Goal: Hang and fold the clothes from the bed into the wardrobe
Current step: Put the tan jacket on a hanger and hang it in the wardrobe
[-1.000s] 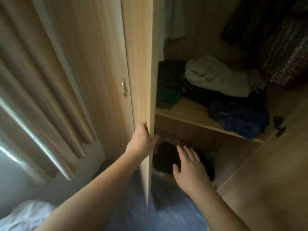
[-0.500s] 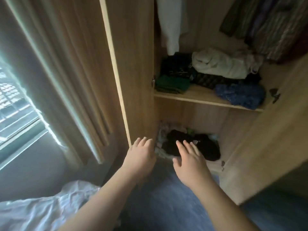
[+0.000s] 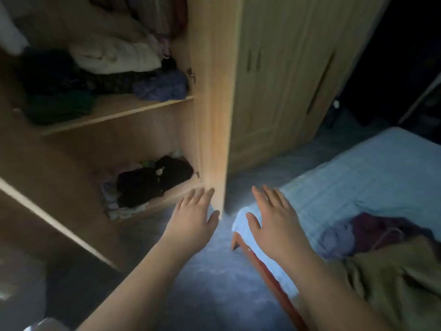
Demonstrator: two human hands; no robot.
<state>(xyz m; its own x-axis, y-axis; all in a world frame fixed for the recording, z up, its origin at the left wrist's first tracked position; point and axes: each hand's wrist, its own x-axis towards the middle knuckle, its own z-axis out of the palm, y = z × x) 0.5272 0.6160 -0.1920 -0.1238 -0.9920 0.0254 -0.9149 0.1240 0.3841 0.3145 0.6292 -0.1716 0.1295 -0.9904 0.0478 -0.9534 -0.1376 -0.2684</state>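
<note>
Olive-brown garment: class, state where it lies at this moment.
In the head view, the olive-brown garment lies at lower right on the bed, just below the purple clothes, right of the right hand.

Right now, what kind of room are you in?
Probably a bedroom. There is an open wooden wardrobe with piled clothes on its shelf, and a bed with a heap of clothes on it.

wardrobe (image 3: 214, 91) left, bed (image 3: 358, 187) right

No legible text anywhere
</note>
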